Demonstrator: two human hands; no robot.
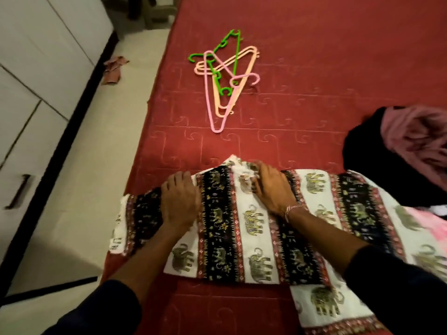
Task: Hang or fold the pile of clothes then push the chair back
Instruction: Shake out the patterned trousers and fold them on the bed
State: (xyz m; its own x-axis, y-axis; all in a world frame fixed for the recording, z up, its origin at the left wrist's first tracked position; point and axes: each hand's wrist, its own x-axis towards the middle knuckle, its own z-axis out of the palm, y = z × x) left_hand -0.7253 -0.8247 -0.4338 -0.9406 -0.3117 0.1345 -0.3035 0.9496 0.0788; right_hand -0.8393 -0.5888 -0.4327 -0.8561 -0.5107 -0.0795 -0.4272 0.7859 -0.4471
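Observation:
A white, black and red elephant-print garment (242, 228) lies spread across the near part of the red bed (314, 68). My left hand (180, 201) rests on its left part with fingers curled over the cloth's far edge. My right hand (273, 187) pinches a bunched fold at the garment's far edge, near the middle. A heap of dark and mauve clothes (399, 151) sits at the right edge of the bed. A chair is partly visible at the top, in the dark beyond the bed (154, 13).
Several plastic hangers (222, 78), green, pink and peach, lie tangled on the bed beyond the garment. White cupboard doors with a dark handle (18, 192) line the left side. A brown cloth (113, 70) lies on the pale floor.

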